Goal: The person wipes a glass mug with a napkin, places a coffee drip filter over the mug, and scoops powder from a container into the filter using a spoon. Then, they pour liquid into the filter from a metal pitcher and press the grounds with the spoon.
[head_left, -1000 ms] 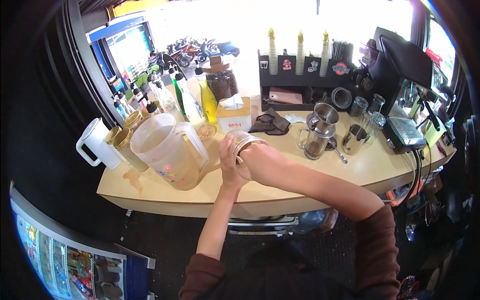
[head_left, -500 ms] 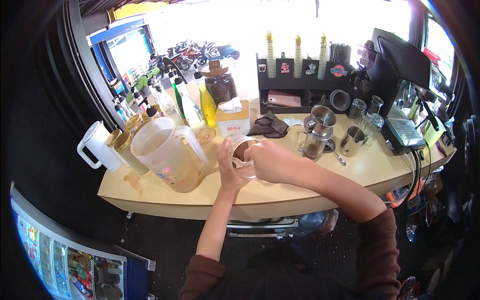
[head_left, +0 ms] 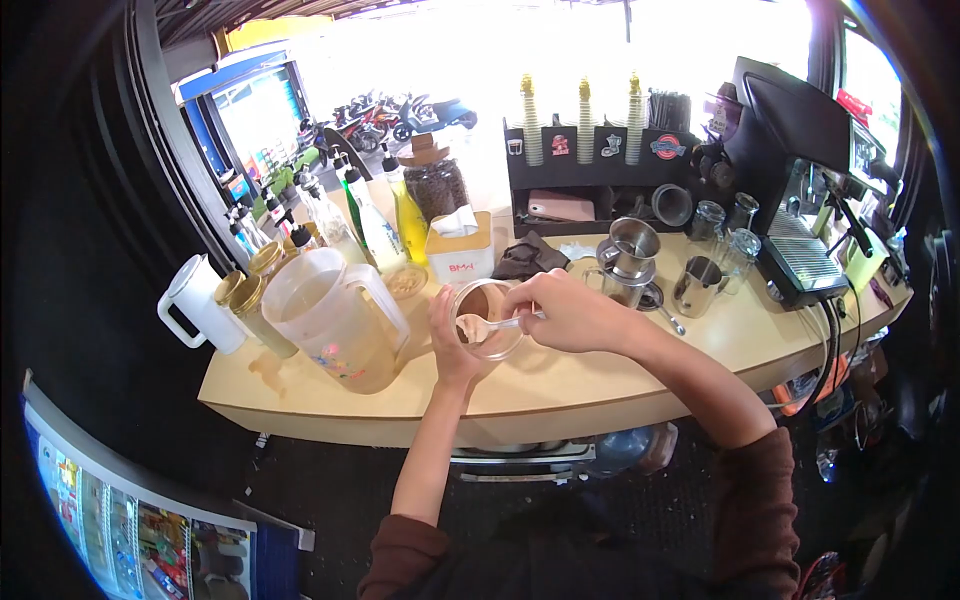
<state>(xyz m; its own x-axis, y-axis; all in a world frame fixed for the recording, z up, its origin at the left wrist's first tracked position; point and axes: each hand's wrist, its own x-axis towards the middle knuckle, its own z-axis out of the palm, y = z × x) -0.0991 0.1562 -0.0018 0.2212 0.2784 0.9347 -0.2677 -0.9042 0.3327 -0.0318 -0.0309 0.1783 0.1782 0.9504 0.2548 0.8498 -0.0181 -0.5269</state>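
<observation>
My left hand is wrapped round the side of a clear jar tilted so its mouth faces me. Brown powder shows inside it. Between the fingers of my right hand is the handle of a spoon, whose bowl sits at the jar's mouth with a pale brown heap on it. To the left stands a large translucent pitcher with some liquid in it. A round lid lies behind the pitcher's handle.
A tissue box and a dark cloth lie behind my hands. To the right are a metal drip filter on a glass mug, a steel cup and an espresso machine. Pump bottles and a white jug stand left.
My right hand has drawn back up and right from the jar's mouth. The spoon, earlier mostly inside the jar, now shows with a heap on its bowl.
</observation>
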